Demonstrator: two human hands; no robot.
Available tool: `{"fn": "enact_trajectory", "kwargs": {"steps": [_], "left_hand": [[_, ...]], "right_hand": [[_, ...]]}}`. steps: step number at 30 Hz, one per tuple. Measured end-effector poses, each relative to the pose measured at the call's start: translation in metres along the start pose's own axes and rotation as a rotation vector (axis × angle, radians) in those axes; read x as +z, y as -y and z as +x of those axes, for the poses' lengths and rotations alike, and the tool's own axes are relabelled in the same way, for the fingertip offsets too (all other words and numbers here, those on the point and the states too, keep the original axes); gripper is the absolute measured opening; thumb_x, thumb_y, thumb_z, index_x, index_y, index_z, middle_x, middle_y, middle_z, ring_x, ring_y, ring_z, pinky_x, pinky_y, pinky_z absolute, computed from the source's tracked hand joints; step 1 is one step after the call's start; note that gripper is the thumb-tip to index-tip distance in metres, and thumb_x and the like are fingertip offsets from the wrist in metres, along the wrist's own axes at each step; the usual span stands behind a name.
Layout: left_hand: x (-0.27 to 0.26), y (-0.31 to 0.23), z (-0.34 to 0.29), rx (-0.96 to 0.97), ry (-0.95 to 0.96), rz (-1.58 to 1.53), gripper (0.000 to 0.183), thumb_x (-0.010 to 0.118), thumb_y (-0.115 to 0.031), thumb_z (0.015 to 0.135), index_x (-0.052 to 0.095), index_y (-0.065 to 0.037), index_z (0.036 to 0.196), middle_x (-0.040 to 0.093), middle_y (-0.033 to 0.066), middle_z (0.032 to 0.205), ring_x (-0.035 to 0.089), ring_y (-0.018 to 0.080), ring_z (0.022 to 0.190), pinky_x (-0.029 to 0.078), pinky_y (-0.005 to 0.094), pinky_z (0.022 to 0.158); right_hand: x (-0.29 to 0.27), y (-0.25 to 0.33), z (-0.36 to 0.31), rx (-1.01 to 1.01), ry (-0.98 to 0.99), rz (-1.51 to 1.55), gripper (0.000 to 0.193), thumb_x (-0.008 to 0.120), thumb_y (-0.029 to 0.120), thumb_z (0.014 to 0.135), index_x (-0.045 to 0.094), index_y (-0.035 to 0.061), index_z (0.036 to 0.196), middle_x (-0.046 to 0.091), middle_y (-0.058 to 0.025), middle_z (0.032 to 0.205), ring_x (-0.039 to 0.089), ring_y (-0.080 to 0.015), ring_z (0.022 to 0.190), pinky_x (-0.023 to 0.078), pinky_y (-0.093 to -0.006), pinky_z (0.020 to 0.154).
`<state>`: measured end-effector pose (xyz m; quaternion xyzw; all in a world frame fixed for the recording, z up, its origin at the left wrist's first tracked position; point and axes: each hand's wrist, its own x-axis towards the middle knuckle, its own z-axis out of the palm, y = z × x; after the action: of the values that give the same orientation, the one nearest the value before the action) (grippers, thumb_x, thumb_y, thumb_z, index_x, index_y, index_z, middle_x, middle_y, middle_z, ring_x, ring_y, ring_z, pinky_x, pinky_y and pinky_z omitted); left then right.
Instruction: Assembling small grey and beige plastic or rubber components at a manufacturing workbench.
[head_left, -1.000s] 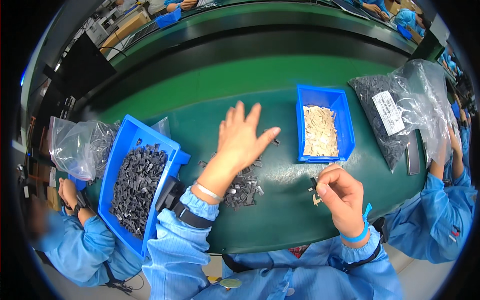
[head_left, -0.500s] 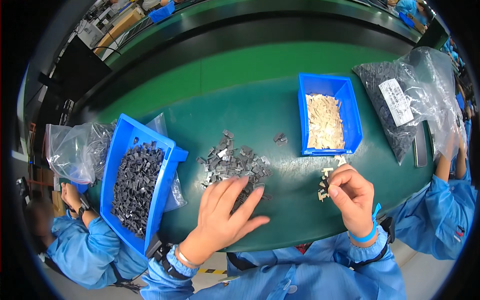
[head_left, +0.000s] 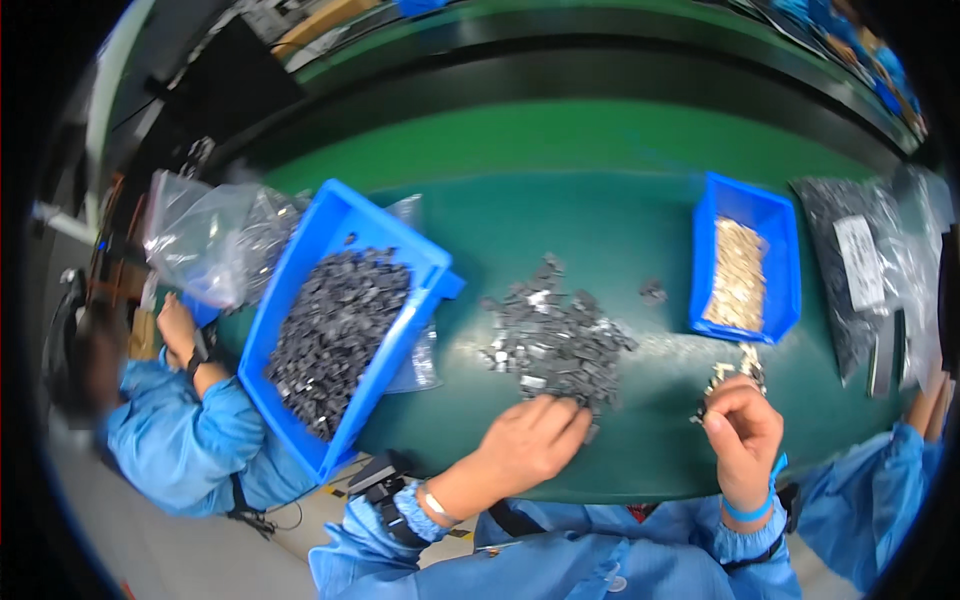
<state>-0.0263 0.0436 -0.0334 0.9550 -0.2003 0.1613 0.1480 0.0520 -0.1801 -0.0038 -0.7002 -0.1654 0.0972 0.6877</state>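
Observation:
A loose pile of small dark grey plastic parts (head_left: 560, 335) lies on the green table. At its near edge is my left hand (head_left: 530, 442), its fingers drawn together and bent downward over the parts; what lies under the fingertips is hidden. Further right, my right hand (head_left: 745, 425) has thumb and forefinger pinched together. A small black part (head_left: 700, 412) pokes out at the pinch, blurred. Just beyond that hand, several small cream pieces (head_left: 750, 362) lie on the table, with dark bits among them.
A large blue bin (head_left: 440, 265) of dark parts stands tilted at left, beside clear plastic bags (head_left: 190, 240). A smaller blue bin (head_left: 705, 260) holds cream pieces. At right lie a bag of dark parts (head_left: 840, 270) and a phone-like slab (head_left: 882, 355). Co-workers' sleeves (head_left: 180, 430) show at both sides.
The whole view has shifted, moving the bins rightward in the picture. My left hand's spread fingers have come together at the pile's near edge. My right hand keeps its pinch beside the cream pieces.

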Motion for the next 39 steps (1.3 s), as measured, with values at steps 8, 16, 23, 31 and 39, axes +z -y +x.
{"fn": "enact_trajectory", "kwargs": {"steps": [8, 16, 23, 31, 39], "left_hand": [[0.008, 0.001, -0.005, -0.047, -0.111, -0.042, 0.036, 0.058, -0.007, 0.062, 0.055, 0.005, 0.096, 0.052, 0.0142, 0.091, 0.056, 0.0244, 0.075, 0.050, 0.0301, 0.062], [0.016, 0.002, -0.004, -0.127, -0.325, 0.046, 0.026, 0.059, -0.005, 0.062, 0.058, 0.005, 0.086, 0.056, 0.0137, 0.087, 0.058, 0.0204, 0.069, 0.050, 0.0254, 0.055], [0.011, -0.003, 0.002, -0.289, -0.365, 0.021, 0.021, 0.059, -0.007, 0.063, 0.060, 0.000, 0.083, 0.057, 0.0092, 0.090, 0.055, 0.0195, 0.077, 0.049, 0.0264, 0.059], [-0.008, -0.008, 0.006, -0.412, -0.655, -0.858, 0.017, 0.060, -0.001, 0.077, 0.060, 0.000, 0.093, 0.056, 0.0084, 0.095, 0.056, 0.0197, 0.081, 0.048, 0.0280, 0.069], [-0.015, -0.042, 0.006, -0.609, -0.398, -2.241, 0.035, 0.055, -0.008, 0.086, 0.048, -0.001, 0.120, 0.052, 0.0010, 0.098, 0.053, 0.0083, 0.084, 0.045, 0.0215, 0.079]], "right_hand": [[0.008, -0.002, 0.002, 0.029, -0.021, 0.043, 0.009, 0.058, 0.004, 0.076, 0.051, 0.0001, 0.076, 0.047, -0.0058, 0.078, 0.041, -0.0102, 0.067, 0.034, -0.0210, 0.059], [0.021, -0.002, 0.001, -0.038, 0.008, -0.037, 0.012, 0.057, 0.009, 0.077, 0.048, 0.0016, 0.073, 0.043, -0.0031, 0.075, 0.038, -0.0096, 0.067, 0.031, -0.0221, 0.060], [0.026, -0.006, 0.001, -0.024, 0.081, -0.034, 0.014, 0.059, 0.011, 0.078, 0.050, 0.0012, 0.083, 0.047, -0.0048, 0.083, 0.042, -0.0103, 0.070, 0.034, -0.0223, 0.064], [0.047, 0.013, -0.003, -0.022, 0.046, -0.169, 0.004, 0.053, 0.003, 0.082, 0.055, -0.0002, 0.083, 0.053, -0.0063, 0.089, 0.048, -0.0118, 0.076, 0.038, -0.0227, 0.069], [0.083, 0.020, -0.016, -0.366, -0.163, 0.010, 0.003, 0.057, 0.001, 0.079, 0.056, -0.0017, 0.080, 0.053, -0.0052, 0.086, 0.049, -0.0136, 0.074, 0.039, -0.0242, 0.067]]}}
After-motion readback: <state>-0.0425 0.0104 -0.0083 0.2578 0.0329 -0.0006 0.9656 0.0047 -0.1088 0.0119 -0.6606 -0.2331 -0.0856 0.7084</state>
